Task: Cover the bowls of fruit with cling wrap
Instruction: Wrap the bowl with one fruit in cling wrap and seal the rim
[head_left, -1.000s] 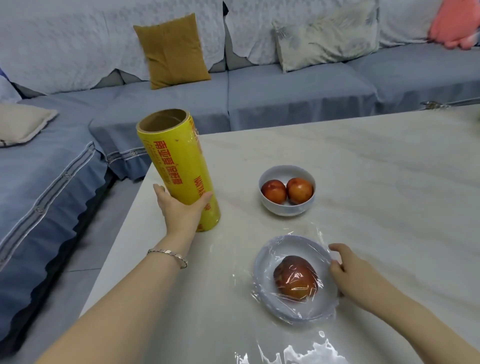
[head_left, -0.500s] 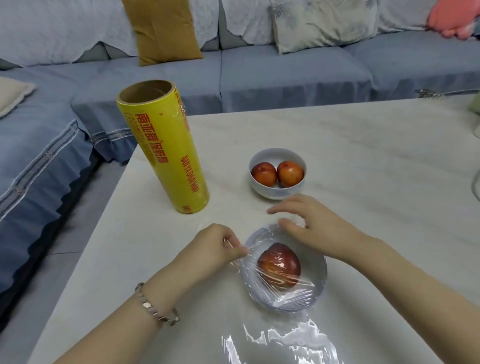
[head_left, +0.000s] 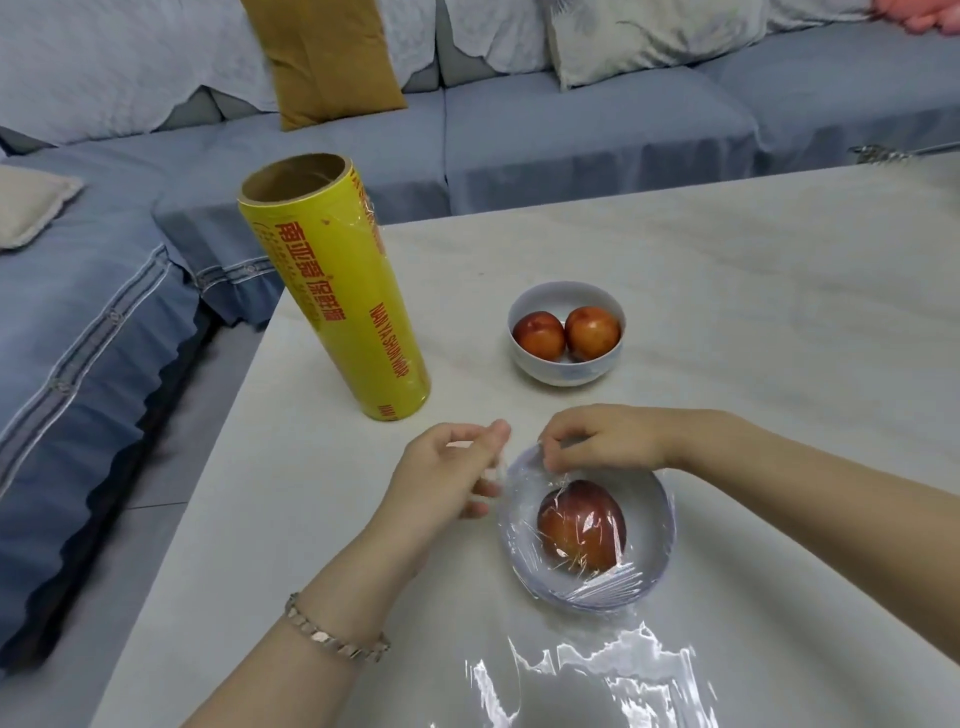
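soft, bright light. white glare on the cling wrap (head_left: 597, 675) just in front of the covered bowl (head_left: 667, 519). the left hand (head_left: 447, 480) beside that bowl looks blurry.

Pale marble-look bench (head_left: 727, 291) fills the foreground, faint grey veining, soft even light with no hard shadows; grey floor (head_left: 171, 467) shows in the gap at its left edge. Blue-grey L-shaped sofa (head_left: 571, 135) wraps behind and along the left side, piped trim on the seat covers; white lace throw (head_left: 104, 62) draped over the backrest. Cushions on it: mustard cushion (head_left: 327, 57) upright, pale leaf-print cushion (head_left: 649, 36) beside it, beige cushion (head_left: 31, 205) far left, pink cushion (head_left: 924, 13) cut off at top right.
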